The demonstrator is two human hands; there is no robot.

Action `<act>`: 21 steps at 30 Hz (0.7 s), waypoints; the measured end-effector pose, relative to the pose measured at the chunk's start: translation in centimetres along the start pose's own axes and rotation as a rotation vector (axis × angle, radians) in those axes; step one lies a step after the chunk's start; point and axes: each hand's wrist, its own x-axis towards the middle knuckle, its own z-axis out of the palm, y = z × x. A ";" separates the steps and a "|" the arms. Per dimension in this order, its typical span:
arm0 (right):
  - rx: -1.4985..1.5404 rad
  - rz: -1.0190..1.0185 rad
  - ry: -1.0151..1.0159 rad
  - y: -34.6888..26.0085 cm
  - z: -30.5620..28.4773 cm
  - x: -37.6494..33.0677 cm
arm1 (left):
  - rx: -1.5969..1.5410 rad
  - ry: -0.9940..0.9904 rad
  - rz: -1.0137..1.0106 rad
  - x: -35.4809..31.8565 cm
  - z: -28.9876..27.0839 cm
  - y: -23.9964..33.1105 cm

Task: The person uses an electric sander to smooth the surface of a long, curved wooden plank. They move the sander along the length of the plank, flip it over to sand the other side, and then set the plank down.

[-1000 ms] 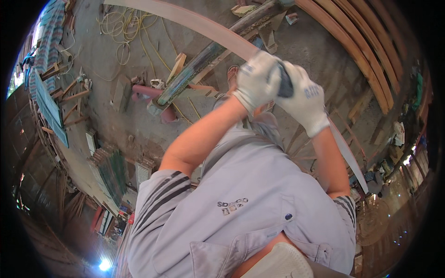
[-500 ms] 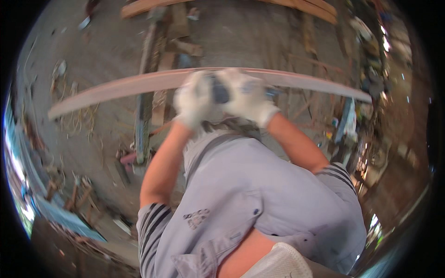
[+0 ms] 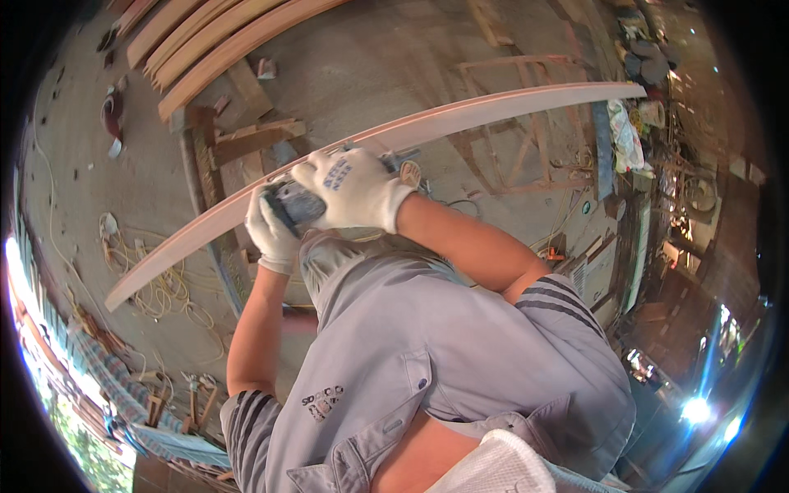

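A long, narrow wooden board (image 3: 485, 111) stretches across the view and slants up to the right. My left hand (image 3: 269, 226), in a white work glove, is closed round the near left end of a dark grey hand tool (image 3: 300, 205). My right hand (image 3: 353, 187), gloved the same way with blue print on its back, grips that tool from above and to the right. The tool sits against the board's upper edge, left of its middle. Its exact kind cannot be made out, since both gloves cover most of it.
Several wooden planks (image 3: 205, 41) lie side by side at the far left. A dark support beam (image 3: 201, 156) runs under the board at left, and a blue-grey one (image 3: 604, 152) at right. Yellowish cord (image 3: 160, 287) lies coiled on the floor. A white bag (image 3: 626, 135) hangs near the right end.
Both hands and the tool have moved left along the board. The view has turned, so the board now slants up to the right and more planks show at the far left.
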 end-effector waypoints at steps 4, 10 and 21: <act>-0.025 0.110 0.023 10.1 -5.3 -7.0 | -0.075 -0.067 0.004 1.0 13.3 5.6; -0.123 0.290 0.000 25.6 -14.3 -18.0 | -0.015 -0.189 0.045 3.4 32.9 13.5; 0.380 0.886 1.065 35.5 -6.0 -43.3 | 0.773 -0.616 0.789 5.1 35.6 5.5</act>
